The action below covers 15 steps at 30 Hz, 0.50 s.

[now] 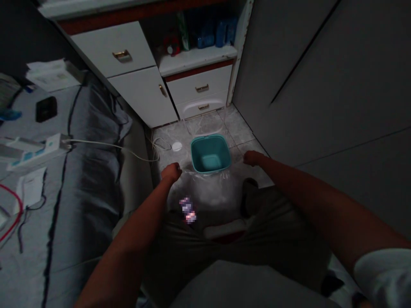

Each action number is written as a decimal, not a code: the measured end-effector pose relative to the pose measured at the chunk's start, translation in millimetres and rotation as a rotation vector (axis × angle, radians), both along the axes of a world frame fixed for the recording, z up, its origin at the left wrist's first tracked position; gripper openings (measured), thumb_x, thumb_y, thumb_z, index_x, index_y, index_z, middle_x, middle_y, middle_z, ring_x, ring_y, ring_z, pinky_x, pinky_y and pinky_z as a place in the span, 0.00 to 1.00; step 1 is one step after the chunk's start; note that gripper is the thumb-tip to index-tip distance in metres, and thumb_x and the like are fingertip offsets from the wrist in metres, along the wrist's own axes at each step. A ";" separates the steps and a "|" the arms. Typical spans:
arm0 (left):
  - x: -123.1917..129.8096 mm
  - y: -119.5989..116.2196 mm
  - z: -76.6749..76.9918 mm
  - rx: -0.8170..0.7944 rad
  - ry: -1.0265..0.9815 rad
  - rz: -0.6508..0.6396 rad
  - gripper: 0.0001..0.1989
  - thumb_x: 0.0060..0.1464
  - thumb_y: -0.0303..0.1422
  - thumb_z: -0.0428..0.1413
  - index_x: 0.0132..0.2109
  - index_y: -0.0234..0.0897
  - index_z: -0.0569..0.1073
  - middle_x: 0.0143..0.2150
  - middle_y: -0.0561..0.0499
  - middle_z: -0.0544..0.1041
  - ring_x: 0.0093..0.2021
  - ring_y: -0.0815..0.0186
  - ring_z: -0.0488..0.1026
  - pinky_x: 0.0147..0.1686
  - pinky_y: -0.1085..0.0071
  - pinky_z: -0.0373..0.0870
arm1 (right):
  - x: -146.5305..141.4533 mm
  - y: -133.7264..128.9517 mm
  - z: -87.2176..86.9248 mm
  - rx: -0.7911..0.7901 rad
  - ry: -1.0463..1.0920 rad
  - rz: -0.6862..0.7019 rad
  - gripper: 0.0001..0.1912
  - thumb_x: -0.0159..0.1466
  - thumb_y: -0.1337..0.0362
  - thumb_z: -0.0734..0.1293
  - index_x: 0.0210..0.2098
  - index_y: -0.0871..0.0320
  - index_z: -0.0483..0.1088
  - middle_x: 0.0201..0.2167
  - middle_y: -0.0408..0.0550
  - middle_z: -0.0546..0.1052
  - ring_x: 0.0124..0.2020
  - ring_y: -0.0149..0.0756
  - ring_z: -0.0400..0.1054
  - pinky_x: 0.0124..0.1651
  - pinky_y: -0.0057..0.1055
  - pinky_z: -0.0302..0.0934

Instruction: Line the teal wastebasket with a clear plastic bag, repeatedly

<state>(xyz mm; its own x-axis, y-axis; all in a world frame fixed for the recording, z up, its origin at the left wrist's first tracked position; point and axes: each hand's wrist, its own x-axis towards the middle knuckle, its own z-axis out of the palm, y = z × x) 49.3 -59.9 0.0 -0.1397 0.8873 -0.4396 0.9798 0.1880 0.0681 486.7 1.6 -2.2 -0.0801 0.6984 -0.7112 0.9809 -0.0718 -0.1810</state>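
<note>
A thin clear plastic bag [212, 186] is stretched between my two hands, its upper edge catching the light. My left hand [171, 172] is closed on the bag's left side, and my right hand [252, 158] grips it at the right, with the fingers partly hidden. Just beyond the bag, the teal plastic bin [210, 150] stands upright on the tiled floor, its inside bare. Whether the plastic touches the bin's near rim I cannot tell.
White cabinets [141, 96] with gold handles stand ahead. Grey panels [321, 85] rise on the right. On the left, a grey-covered bed [86, 192] bears a power strip [41, 149], a phone [46, 109] and papers. A white cable [128, 150] trails to the floor.
</note>
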 end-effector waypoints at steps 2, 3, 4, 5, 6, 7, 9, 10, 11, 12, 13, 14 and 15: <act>-1.7 4.4 -1.0 0.022 -0.036 0.041 0.13 0.63 0.41 0.56 0.49 0.43 0.78 0.54 0.42 0.83 0.55 0.52 0.80 0.47 0.65 0.73 | 2.8 1.8 -0.5 -0.029 -0.009 -0.045 0.17 0.63 0.56 0.73 0.44 0.64 0.82 0.30 0.59 0.81 0.41 0.47 0.78 0.47 0.39 0.71; -2.0 5.9 -1.8 0.025 -0.061 0.052 0.12 0.63 0.41 0.57 0.49 0.43 0.77 0.53 0.43 0.83 0.55 0.53 0.80 0.46 0.66 0.73 | 3.9 3.2 1.1 -0.038 -0.012 -0.066 0.18 0.64 0.56 0.73 0.45 0.64 0.81 0.32 0.60 0.81 0.40 0.47 0.78 0.45 0.39 0.71; -2.2 7.0 -2.7 0.028 -0.092 0.057 0.13 0.62 0.42 0.59 0.50 0.43 0.76 0.53 0.43 0.83 0.55 0.54 0.80 0.46 0.67 0.72 | 4.9 5.4 3.8 -0.047 0.005 -0.101 0.17 0.64 0.56 0.73 0.46 0.64 0.81 0.34 0.60 0.81 0.39 0.46 0.78 0.43 0.39 0.72; -2.2 7.8 -3.9 0.035 -0.127 0.059 0.14 0.62 0.42 0.61 0.51 0.43 0.75 0.53 0.44 0.83 0.54 0.55 0.80 0.47 0.68 0.72 | 5.8 8.4 7.5 -0.055 0.037 -0.153 0.17 0.65 0.57 0.73 0.48 0.63 0.80 0.37 0.61 0.82 0.38 0.45 0.78 0.42 0.38 0.72; -2.3 8.4 -5.1 0.047 -0.164 0.060 0.17 0.61 0.42 0.63 0.54 0.43 0.73 0.53 0.44 0.83 0.54 0.57 0.79 0.47 0.69 0.72 | 6.4 12.4 12.0 -0.063 0.083 -0.217 0.17 0.66 0.58 0.72 0.49 0.62 0.80 0.41 0.61 0.81 0.38 0.43 0.77 0.41 0.38 0.72; -2.4 8.9 -6.0 0.067 -0.198 0.061 0.20 0.60 0.42 0.64 0.56 0.42 0.71 0.54 0.44 0.82 0.54 0.58 0.79 0.48 0.69 0.71 | 6.6 17.7 17.4 -0.066 0.132 -0.290 0.17 0.67 0.58 0.71 0.51 0.61 0.79 0.44 0.61 0.81 0.38 0.41 0.77 0.40 0.37 0.72; -2.8 10.1 -6.2 0.117 -0.251 0.062 0.25 0.60 0.43 0.65 0.60 0.42 0.69 0.57 0.43 0.80 0.54 0.59 0.79 0.49 0.69 0.72 | 4.4 32.0 30.3 -0.038 0.201 -0.431 0.17 0.70 0.59 0.68 0.54 0.60 0.77 0.49 0.60 0.79 0.38 0.38 0.75 0.39 0.35 0.72; -3.0 10.9 -5.1 0.143 -0.266 0.062 0.26 0.60 0.43 0.65 0.60 0.42 0.69 0.58 0.42 0.79 0.55 0.58 0.78 0.50 0.68 0.72 | 1.4 41.0 37.8 0.008 0.211 -0.473 0.17 0.71 0.59 0.67 0.55 0.59 0.76 0.51 0.60 0.79 0.39 0.38 0.74 0.39 0.34 0.71; -3.1 11.8 -3.3 0.168 -0.276 0.063 0.26 0.60 0.43 0.65 0.61 0.42 0.69 0.59 0.41 0.77 0.55 0.58 0.78 0.52 0.68 0.72 | -3.2 51.0 45.9 0.074 0.223 -0.502 0.17 0.71 0.59 0.66 0.56 0.58 0.75 0.52 0.60 0.78 0.39 0.37 0.73 0.39 0.33 0.70; -3.0 12.8 -0.8 0.192 -0.285 0.062 0.26 0.60 0.43 0.65 0.61 0.42 0.70 0.60 0.41 0.76 0.56 0.57 0.78 0.53 0.67 0.72 | -9.5 61.9 54.6 0.145 0.245 -0.532 0.18 0.72 0.59 0.65 0.57 0.58 0.74 0.52 0.59 0.78 0.39 0.36 0.72 0.38 0.32 0.69; -2.6 13.7 2.4 0.213 -0.292 0.061 0.25 0.60 0.42 0.65 0.60 0.42 0.71 0.60 0.41 0.76 0.56 0.57 0.77 0.54 0.66 0.72 | -17.4 73.3 63.9 0.208 0.294 -0.565 0.19 0.72 0.58 0.65 0.60 0.57 0.72 0.53 0.59 0.77 0.38 0.35 0.71 0.37 0.30 0.67; -1.9 14.5 6.1 0.230 -0.299 0.059 0.24 0.60 0.42 0.65 0.60 0.41 0.72 0.60 0.41 0.75 0.56 0.57 0.77 0.54 0.66 0.72 | -26.7 84.9 73.8 0.237 0.375 -0.586 0.22 0.73 0.58 0.64 0.64 0.55 0.69 0.53 0.58 0.77 0.36 0.34 0.69 0.35 0.29 0.66; -0.9 15.2 10.0 0.243 -0.308 0.057 0.22 0.61 0.41 0.64 0.59 0.41 0.72 0.59 0.41 0.75 0.55 0.57 0.78 0.54 0.66 0.72 | -36.9 96.2 84.1 0.244 0.478 -0.608 0.24 0.74 0.57 0.63 0.68 0.52 0.63 0.52 0.57 0.77 0.33 0.32 0.67 0.33 0.27 0.65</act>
